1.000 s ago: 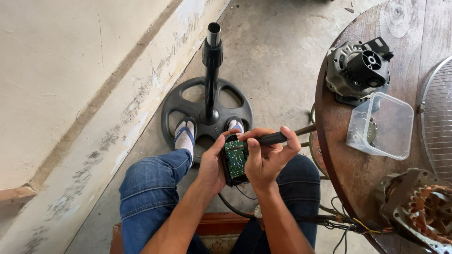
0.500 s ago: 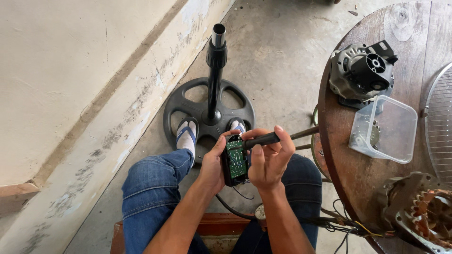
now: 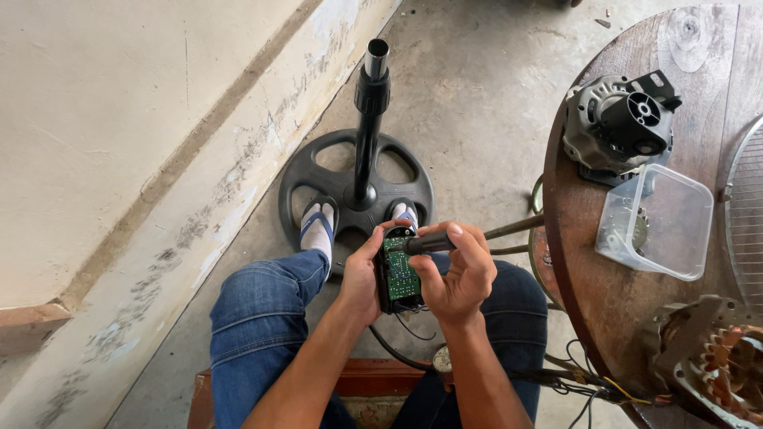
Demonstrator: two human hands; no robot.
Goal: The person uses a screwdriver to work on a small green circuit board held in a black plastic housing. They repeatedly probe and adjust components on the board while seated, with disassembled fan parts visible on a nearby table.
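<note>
Circuit board (image 3: 401,274), green and seated in a small black housing (image 3: 387,298), sits over my lap, between my two hands. My left hand (image 3: 362,274) is wrapped around the housing's left side, fingers curled shut on it, thumb along the top edge. My right hand (image 3: 457,274) is closed around the dark handle of a tool (image 3: 433,243), whose tip meets the upper end of the board; its thin shaft runs off to the right, toward the surface. Thin wires (image 3: 413,327) hang from the bottom of the housing across my jeans (image 3: 254,318).

Just beyond my hands, my feet in white socks and sandals rest on the round black base of a fan stand (image 3: 356,187), whose pole rises upright toward the camera. It stands on a concrete floor (image 3: 477,95) beside a pale wall (image 3: 119,119).

On my right, a round wooden surface (image 3: 580,262) carries a grey motor housing (image 3: 616,123), a clear plastic tub (image 3: 660,218) touching it, a wire fan grille (image 3: 747,206) at the edge, and a copper-wound motor part (image 3: 715,365) nearest me.
</note>
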